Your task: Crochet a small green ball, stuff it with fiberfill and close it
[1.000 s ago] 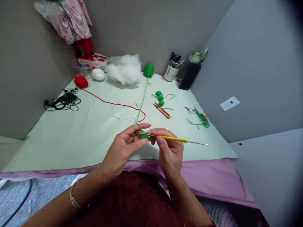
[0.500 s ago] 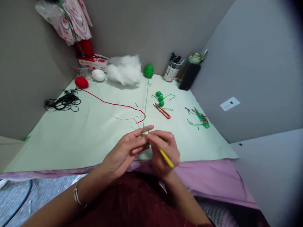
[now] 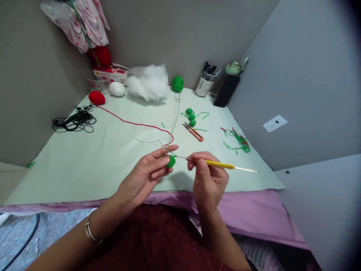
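The orange-handled thread snips [image 3: 193, 132] lie on the counter [image 3: 84, 165], blades pointing back and to the left; nearer the wearer than the snips and somewhat to their left, the left hand [image 3: 146, 169] pinches a small green crochet piece [image 3: 170, 162] between thumb and fingers, its index finger extended near the green yarn [image 3: 178, 113]; nearer the wearer than the snips and slightly to their right, the right hand [image 3: 210, 177] is closed around the yellow handle of a double-ended crochet hook [image 3: 218, 164], whose left metal end meets the yarn at the top of the piece; just behind the snips sit three small green balls [image 3: 191, 117]; well behind them, the green yarn ball [image 3: 177, 84] stands, with white stuffing [image 3: 148, 84] farther left; well right of the snips lies a heap of yarn scraps [image 3: 243, 143]; far to their left is a tangle of black cord [image 3: 77, 119].
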`<action>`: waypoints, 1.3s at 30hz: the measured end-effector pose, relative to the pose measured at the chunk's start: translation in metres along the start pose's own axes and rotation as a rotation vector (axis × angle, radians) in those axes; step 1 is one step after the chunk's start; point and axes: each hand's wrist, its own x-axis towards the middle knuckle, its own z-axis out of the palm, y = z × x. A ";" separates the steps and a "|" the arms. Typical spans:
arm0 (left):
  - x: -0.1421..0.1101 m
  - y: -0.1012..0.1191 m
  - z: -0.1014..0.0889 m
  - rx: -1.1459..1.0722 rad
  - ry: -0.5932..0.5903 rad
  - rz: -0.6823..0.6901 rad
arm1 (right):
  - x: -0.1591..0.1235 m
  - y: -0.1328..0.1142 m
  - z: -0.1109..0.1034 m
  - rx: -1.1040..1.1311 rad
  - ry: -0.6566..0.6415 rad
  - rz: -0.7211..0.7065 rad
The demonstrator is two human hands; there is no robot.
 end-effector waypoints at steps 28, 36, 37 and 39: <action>-0.007 -0.006 -0.008 0.551 0.102 0.318 | 0.000 -0.009 -0.004 0.061 -0.136 0.115; -0.009 -0.003 -0.002 0.697 0.187 0.451 | -0.001 -0.013 -0.006 -0.211 -0.260 -0.199; -0.009 -0.005 0.000 0.724 0.204 0.496 | -0.002 -0.012 -0.006 -0.243 -0.274 -0.242; -0.011 -0.008 0.002 0.743 0.239 0.559 | -0.003 -0.008 -0.006 -0.338 -0.288 -0.352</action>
